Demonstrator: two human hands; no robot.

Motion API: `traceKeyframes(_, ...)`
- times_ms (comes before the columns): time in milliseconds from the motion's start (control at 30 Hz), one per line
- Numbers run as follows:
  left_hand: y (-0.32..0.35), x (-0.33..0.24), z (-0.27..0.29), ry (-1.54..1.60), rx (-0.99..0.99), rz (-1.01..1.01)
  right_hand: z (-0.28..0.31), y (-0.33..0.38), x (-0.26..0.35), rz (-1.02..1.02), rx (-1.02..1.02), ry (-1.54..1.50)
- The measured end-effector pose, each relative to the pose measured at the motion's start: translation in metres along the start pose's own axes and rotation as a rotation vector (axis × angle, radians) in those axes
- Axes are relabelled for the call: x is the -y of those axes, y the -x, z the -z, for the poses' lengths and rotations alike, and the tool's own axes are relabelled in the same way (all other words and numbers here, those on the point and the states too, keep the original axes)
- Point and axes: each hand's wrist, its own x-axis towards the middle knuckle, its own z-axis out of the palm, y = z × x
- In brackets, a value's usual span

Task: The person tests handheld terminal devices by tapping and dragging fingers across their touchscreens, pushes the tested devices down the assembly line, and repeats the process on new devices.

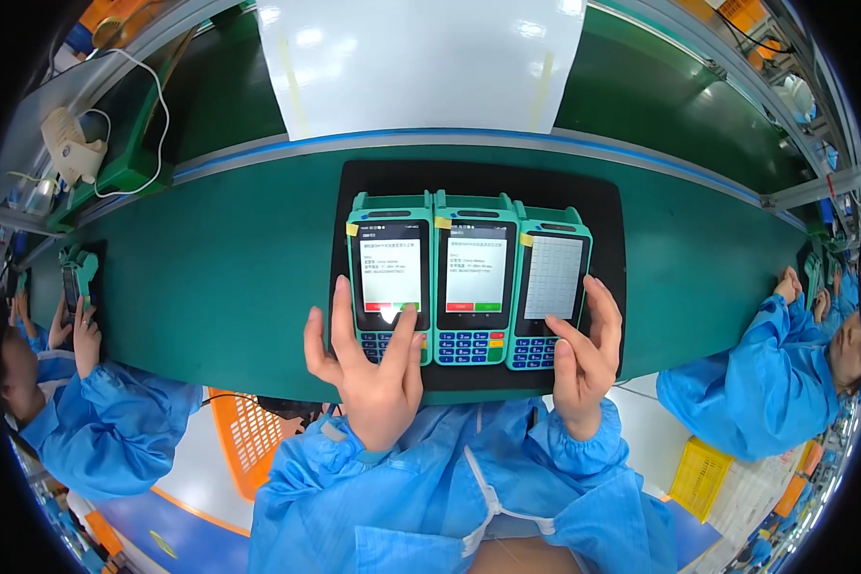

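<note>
Three green card payment terminals lie side by side on a black mat, screens facing up. The left terminal and the middle terminal both show a white page with a red and a green button. A pale grid fills the screen of the right terminal. My left hand is open over the left terminal's keypad, one fingertip at its green screen button. My right hand is open at the right terminal, index fingertip at the screen's bottom edge, other fingers along its right side. Neither hand grips anything.
The mat lies on a green worktable. Behind stands a white panel. A white corded device is at the far left. Co-workers in blue smocks sit on both sides, the left one holding a terminal. An orange crate stands below the table.
</note>
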Motion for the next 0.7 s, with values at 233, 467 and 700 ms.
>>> traceKeyframes(233,-0.023,-0.019,-0.007,0.052,-0.014,-0.061,-0.002,-0.023,0.008,-0.034,0.013,0.124)
traceKeyframes(467,-0.058,-0.060,-0.026,0.131,0.038,-0.089,-0.016,-0.054,0.023,-0.051,0.067,0.336)
traceKeyframes(700,-0.060,-0.050,-0.026,0.016,0.003,-0.027,-0.008,-0.050,0.011,-0.150,0.012,0.423)
